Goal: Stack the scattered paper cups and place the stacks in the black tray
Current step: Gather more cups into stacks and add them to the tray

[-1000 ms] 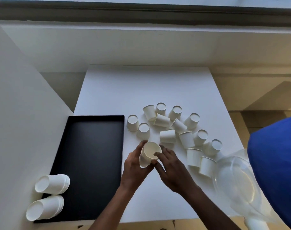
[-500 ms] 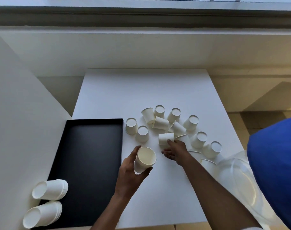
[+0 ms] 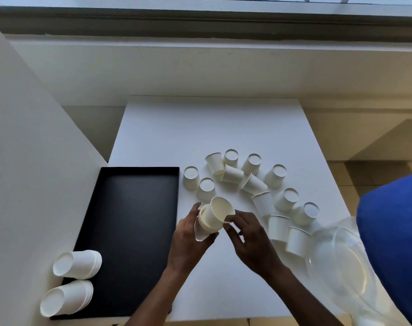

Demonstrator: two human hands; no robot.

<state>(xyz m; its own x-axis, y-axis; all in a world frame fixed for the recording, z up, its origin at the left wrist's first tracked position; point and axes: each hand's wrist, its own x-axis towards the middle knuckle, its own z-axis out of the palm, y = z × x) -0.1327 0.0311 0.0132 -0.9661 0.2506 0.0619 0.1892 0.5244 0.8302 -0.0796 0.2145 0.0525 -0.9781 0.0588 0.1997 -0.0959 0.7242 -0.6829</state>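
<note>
My left hand [image 3: 188, 241] grips a short stack of white paper cups [image 3: 203, 228], tilted with its mouth up and to the right. A further white cup [image 3: 220, 211] sits partly nested in the stack's mouth, and the fingertips of my right hand [image 3: 248, 238] touch its rim. Several loose cups [image 3: 254, 183] lie scattered on the white table [image 3: 200, 128] beyond and to the right of my hands, some upside down, some on their sides. The black tray [image 3: 129, 231] lies to the left. Two finished stacks [image 3: 76, 264] [image 3: 66, 297] lie on their sides at its near left corner.
A clear plastic bag [image 3: 341, 267] lies at the table's near right corner, next to a blue sleeve [image 3: 393, 243]. A white wall panel [image 3: 24, 184] stands along the tray's left side. The table's front edge runs just below my forearms.
My right hand took a cup from the scattered pile and brought it back to the stack in my left hand, where it now sits partly nested in the top.
</note>
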